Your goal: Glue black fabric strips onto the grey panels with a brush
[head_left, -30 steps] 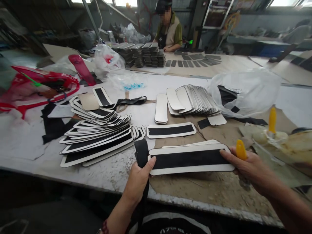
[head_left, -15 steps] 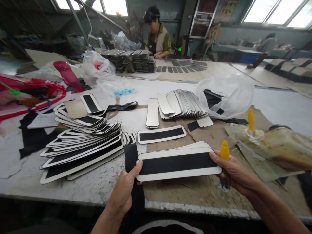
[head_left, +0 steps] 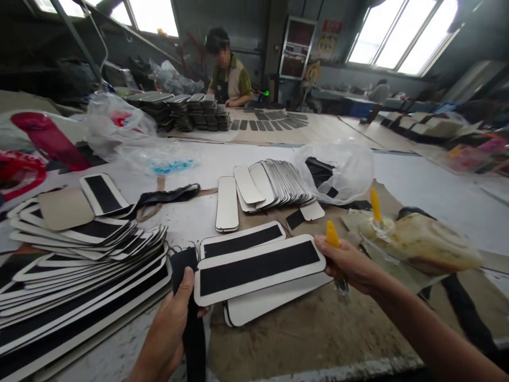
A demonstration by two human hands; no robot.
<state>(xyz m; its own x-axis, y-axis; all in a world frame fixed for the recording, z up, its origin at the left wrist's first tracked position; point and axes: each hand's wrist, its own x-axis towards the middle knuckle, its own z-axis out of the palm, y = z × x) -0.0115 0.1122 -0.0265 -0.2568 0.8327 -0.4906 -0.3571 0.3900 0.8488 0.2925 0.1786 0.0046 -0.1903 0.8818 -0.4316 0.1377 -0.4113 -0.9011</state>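
Note:
My left hand (head_left: 170, 318) is closed on the left end of a long white board with a black strip (head_left: 260, 269) along its middle. A loose black fabric band (head_left: 194, 334) hangs at that hand, partly behind the fingers. The board's right end is pinched by my right hand (head_left: 350, 262), which also keeps a yellow-handled tool (head_left: 332, 233) in its grip; its lower end is blurred. Beneath the held board lie plain white boards (head_left: 274, 301). Just behind it rests another black-striped board (head_left: 238, 240).
Stacked black-striped boards (head_left: 91, 297) spread at left. Plain white boards (head_left: 284, 183) fan out behind, beside a clear plastic bag (head_left: 353, 172). At right is a stained glue-like container (head_left: 429, 241) with a second yellow handle (head_left: 376, 204). Across the table a co-worker (head_left: 230, 79) works near piles.
The held board has moved off the plain boards toward the left, its right end now tilted up. The view has swung right, shifting the surroundings left. Both hands keep their hold.

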